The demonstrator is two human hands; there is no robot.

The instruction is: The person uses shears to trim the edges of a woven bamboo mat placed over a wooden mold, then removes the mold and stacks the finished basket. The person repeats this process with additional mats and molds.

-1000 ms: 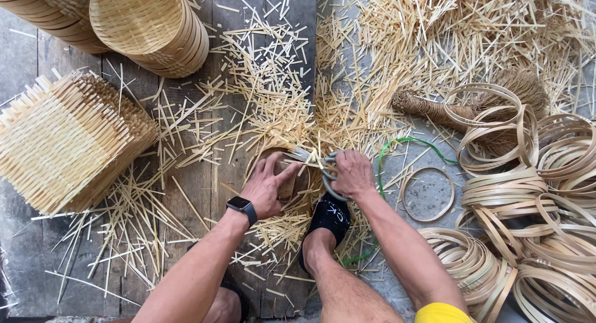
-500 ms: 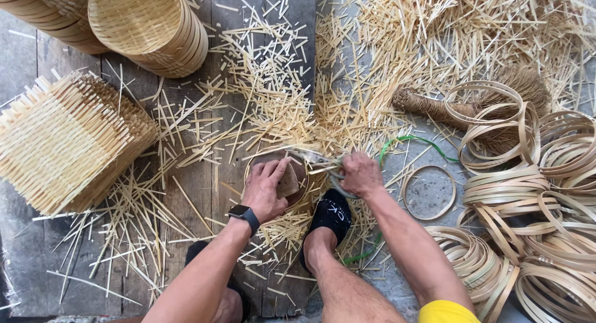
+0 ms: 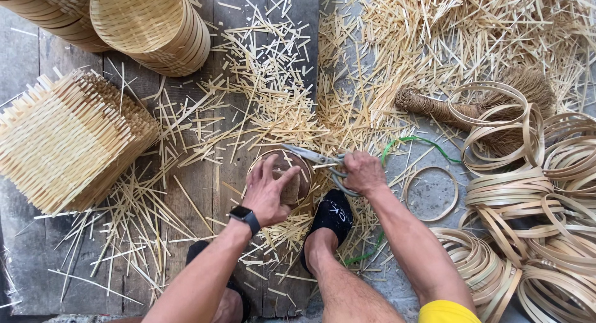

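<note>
1. Left hand (image 3: 268,191), smartwatch (image 3: 246,216) on wrist, fingers loosely curled and pressed down on small round basket (image 3: 282,177); thumb laid across its rim, palm covering the near half.
2. Right hand (image 3: 364,172) fisted tight round handles of scissors (image 3: 316,157); blades pointing left, lying over the basket's far rim, slightly parted.
3. Basket sitting on wooden boards (image 3: 211,192), centre of view, just left of black shoe (image 3: 332,212); shoe planted beside both hands, white printed mark on its top, too small to tell more.
4. No packages or signs to be seen otherwise.
5. Yellow garment edge (image 3: 444,312) at bottom right, nearest the camera.
6. Bamboo hoops (image 3: 528,236) stacked and tangled at right, from near edge up past the right forearm; one single hoop (image 3: 430,192) flat on grey floor just right of the right hand.
7. Green strip (image 3: 422,143) curling beyond that hoop.
8. Splint offcuts (image 3: 273,105) strewn thick around and beyond the basket, some underneath both hands.
9. Square woven piece (image 3: 65,140), ragged ends sticking out, left of the basket, well apart.
10. Brush (image 3: 472,109) of brown fibre far right, partly under hoops.
11. Stacked round baskets (image 3: 149,25) at far top left.
</note>
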